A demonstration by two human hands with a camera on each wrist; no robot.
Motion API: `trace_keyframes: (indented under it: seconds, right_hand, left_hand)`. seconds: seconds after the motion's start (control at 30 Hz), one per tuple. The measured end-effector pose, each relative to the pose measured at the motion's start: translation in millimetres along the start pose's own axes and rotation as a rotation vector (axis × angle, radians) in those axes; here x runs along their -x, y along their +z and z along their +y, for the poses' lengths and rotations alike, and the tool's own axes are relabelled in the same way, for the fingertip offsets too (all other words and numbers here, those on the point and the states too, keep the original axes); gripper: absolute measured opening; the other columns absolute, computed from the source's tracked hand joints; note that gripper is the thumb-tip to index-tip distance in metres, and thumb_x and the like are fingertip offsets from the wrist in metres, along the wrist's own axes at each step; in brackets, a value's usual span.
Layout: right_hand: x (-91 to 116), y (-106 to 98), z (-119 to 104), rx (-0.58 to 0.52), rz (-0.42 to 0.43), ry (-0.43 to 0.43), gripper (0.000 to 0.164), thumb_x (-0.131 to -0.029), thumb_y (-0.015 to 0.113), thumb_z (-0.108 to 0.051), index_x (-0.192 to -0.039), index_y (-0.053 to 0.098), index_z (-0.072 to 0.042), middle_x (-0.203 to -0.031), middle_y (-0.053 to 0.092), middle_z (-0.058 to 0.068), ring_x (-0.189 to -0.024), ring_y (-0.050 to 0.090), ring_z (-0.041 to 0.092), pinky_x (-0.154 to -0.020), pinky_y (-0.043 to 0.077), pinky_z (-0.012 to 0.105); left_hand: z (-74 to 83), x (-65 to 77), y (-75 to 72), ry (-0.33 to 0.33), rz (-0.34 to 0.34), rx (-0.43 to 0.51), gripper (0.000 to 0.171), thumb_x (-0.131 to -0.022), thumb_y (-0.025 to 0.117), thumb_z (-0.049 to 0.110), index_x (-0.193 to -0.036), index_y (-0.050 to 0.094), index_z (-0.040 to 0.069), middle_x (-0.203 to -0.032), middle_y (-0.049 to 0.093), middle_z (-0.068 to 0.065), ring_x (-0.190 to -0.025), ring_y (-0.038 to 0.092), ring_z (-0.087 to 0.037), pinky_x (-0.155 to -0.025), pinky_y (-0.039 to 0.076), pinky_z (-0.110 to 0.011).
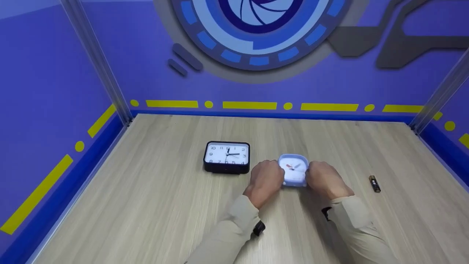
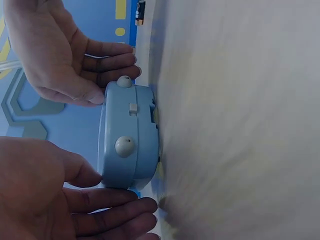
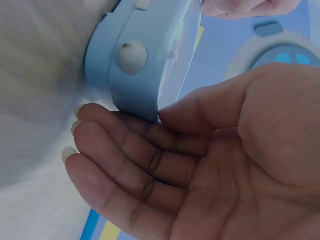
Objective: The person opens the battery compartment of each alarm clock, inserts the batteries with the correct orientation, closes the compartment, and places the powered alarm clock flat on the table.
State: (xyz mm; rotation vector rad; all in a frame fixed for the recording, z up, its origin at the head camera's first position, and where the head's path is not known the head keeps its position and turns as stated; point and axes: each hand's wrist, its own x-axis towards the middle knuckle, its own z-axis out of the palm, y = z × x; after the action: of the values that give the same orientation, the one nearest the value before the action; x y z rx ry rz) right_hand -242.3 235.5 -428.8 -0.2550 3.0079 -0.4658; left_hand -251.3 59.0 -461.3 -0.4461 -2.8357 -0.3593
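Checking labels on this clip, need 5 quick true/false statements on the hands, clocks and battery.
1. Both hands flank the light blue clock, the left hand on one side and the right hand on the other. True.
2. The black clock lies between the two hands. False: it stands apart on the table, on the left hand's side, untouched.
3. A battery lies on the table beyond the right hand. True.
4. The left hand is in a grip on the battery. False: neither hand touches the battery.
5. The blue clock's back has round knobs, seen in the left wrist view. True.
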Motion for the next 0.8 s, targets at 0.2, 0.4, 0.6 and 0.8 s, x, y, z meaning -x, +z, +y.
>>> trace_keyframes:
  seconds: [0.2, 0.4, 0.6, 0.8]
  right_hand:
    - [8.2, 6.4, -9.6, 0.056, 0.050, -0.047, 0.024, -0.094, 0.051, 0.003, -0.071, 0.053, -0.002, -0.066, 0.050, 0.007, -0.061, 0.045, 0.023, -0.060, 0.048, 0.048]
    - [16.8, 13.8, -18.6, 0.109, 0.117, -0.096, 0.020, -0.091, 0.057, 0.006, -0.072, 0.056, 0.001, -0.064, 0.056, 0.012, -0.059, 0.050, 0.022, -0.058, 0.053, 0.051]
    - [25.9, 20.7, -28.5, 0.144, 0.162, -0.136, 0.018, -0.090, 0.062, 0.007, -0.074, 0.056, 0.002, -0.063, 0.055, 0.012, -0.057, 0.052, 0.021, -0.054, 0.053, 0.048]
    - [35.8, 26.8, -36.8, 0.155, 0.201, -0.175, 0.016, -0.086, 0.066, 0.009, -0.074, 0.057, 0.004, -0.062, 0.054, 0.013, -0.056, 0.054, 0.021, -0.052, 0.053, 0.048]
  left_hand:
    - [-5.6, 11.5, -1.3, 0.001, 0.027, 0.038, 0.033, -0.099, 0.066, 0.015, -0.066, 0.064, 0.012, -0.068, 0.068, -0.003, -0.063, 0.069, -0.020, -0.050, 0.053, -0.037]
    - [-10.0, 25.3, -4.8, 0.037, 0.061, 0.006, 0.029, -0.095, 0.068, 0.014, -0.067, 0.065, 0.011, -0.068, 0.067, -0.005, -0.063, 0.068, -0.022, -0.050, 0.051, -0.036]
    - [-13.1, 41.6, -9.9, 0.074, 0.095, -0.102, 0.023, -0.094, 0.071, 0.017, -0.072, 0.069, 0.011, -0.070, 0.067, -0.004, -0.066, 0.067, -0.021, -0.055, 0.052, -0.035]
    - [-14.7, 59.7, -14.4, 0.098, 0.101, -0.227, 0.022, -0.094, 0.074, 0.022, -0.074, 0.070, 0.013, -0.073, 0.067, -0.002, -0.068, 0.064, -0.019, -0.055, 0.051, -0.032]
